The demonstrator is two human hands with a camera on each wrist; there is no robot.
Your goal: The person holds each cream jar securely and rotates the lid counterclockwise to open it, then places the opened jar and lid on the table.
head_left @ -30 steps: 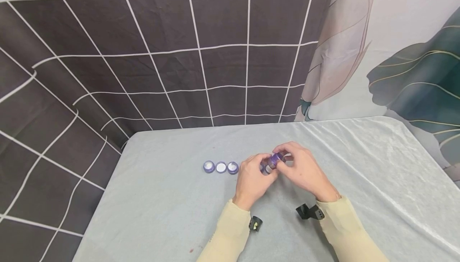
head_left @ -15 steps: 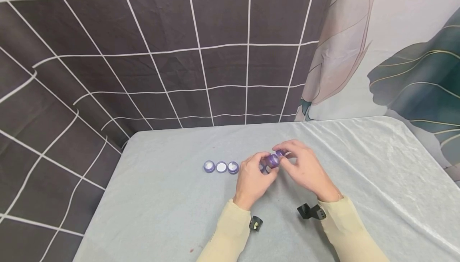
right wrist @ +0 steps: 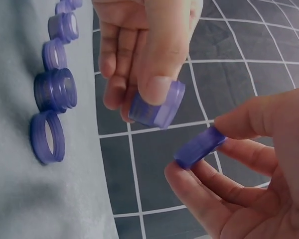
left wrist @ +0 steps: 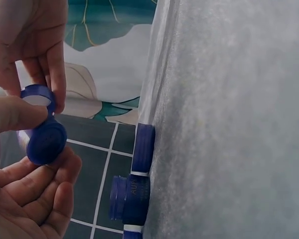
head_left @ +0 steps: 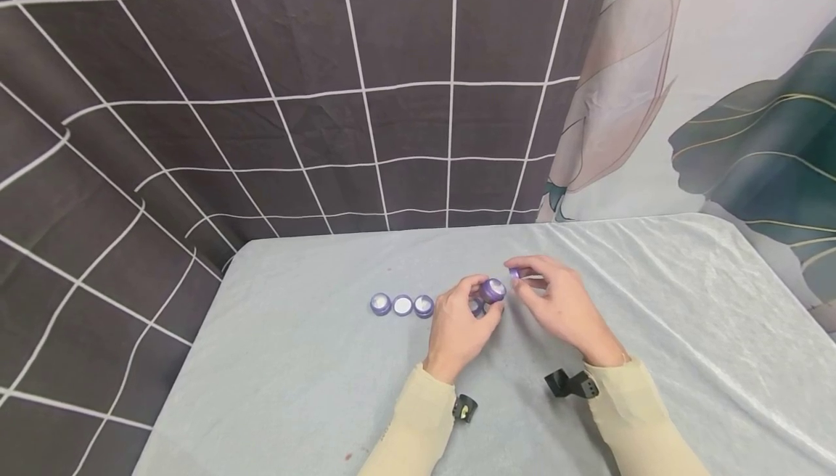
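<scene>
My left hand (head_left: 457,327) pinches a small purple jar (head_left: 493,289) between thumb and fingers, above the table. The jar is tilted and its threaded mouth is uncovered, with pale contents. Just to the right, my right hand (head_left: 562,309) holds a purple screw lid (right wrist: 200,148) by its rim between thumb and fingertips. Lid and jar are apart. On the table, a row holds an uncapped jar (head_left: 380,304), a lid (head_left: 403,305) and another uncapped jar (head_left: 424,306). Behind my left hand the row goes on; the right wrist view shows a jar (right wrist: 52,92) and upturned lid (right wrist: 38,142) there.
A pale grey velvety cloth (head_left: 281,382) covers the table. Dark grid-patterned fabric (head_left: 405,128) hangs behind and at the left, and a leaf-patterned curtain (head_left: 627,113) at the right. Each wrist carries a small black camera mount (head_left: 465,408).
The lid has come off the jar: my right hand has drawn it away to the right and slightly up. My left hand still holds the jar, its mouth now showing.
</scene>
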